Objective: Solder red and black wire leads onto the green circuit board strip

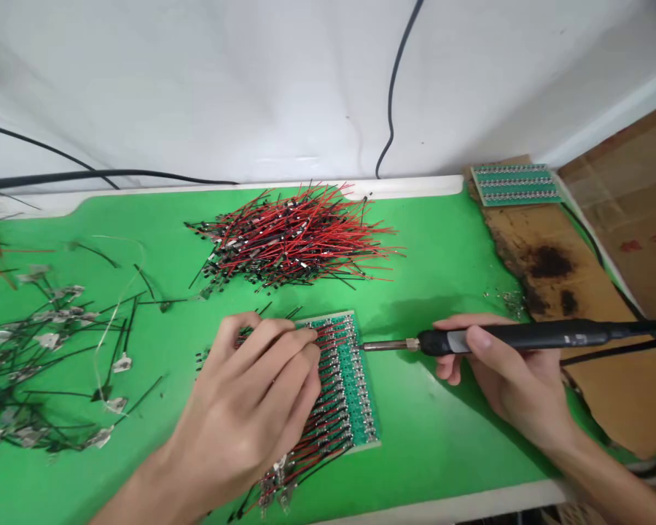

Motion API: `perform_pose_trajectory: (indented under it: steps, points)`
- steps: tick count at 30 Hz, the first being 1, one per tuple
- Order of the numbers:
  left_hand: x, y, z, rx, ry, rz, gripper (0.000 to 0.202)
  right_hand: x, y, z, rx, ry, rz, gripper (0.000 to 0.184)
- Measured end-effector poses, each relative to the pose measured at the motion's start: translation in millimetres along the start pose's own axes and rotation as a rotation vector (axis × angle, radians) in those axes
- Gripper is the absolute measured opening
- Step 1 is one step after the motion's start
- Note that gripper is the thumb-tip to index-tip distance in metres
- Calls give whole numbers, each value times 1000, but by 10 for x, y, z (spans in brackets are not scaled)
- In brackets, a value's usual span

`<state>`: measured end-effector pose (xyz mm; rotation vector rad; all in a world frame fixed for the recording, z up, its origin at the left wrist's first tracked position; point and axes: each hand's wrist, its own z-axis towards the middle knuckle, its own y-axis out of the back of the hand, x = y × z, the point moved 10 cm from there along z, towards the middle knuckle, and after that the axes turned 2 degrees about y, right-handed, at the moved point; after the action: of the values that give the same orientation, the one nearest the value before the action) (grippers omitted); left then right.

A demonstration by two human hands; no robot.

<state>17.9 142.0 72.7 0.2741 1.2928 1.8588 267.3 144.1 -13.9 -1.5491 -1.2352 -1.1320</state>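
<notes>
A green circuit board [355, 386] lies on the green mat, with rows of solder joints and many red and black wires [328, 415] running off its left side. My left hand [256, 394] covers part of those wires, its fingers closed and bent down. A red wire comes out from its fingertips onto the board; the grip itself is mostly hidden. In my right hand [503, 364] is a black soldering iron [470, 337], held nearly level. Its metal tip points left and meets the upper right edge of the board, though contact with a joint cannot be made out.
A heap of red and black wires [300, 240] lies behind the board. Black leads with clear pieces [49, 339] are scattered at left. On the right, scorched cardboard [568, 292] carries another green board [517, 184], with solder bits [511, 300] beside it. The iron's cord trails right.
</notes>
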Motion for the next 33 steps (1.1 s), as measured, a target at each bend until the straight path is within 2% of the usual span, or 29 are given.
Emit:
perform_pose_trajectory:
  steps: [7, 20, 27, 33]
  points:
    - [1, 28, -19, -44, 28, -54, 19, -36, 15, 15, 28, 18, -34, 35]
    - [31, 20, 16, -23, 5, -81, 19, -48, 27, -14, -29, -27, -28, 35]
    - [33, 34, -15, -73, 49, -80, 15, -26, 14, -15, 9, 24, -19, 28]
    - [27, 42, -4, -84, 43, -74, 13, 6, -29, 25, 100, 108, -24, 20]
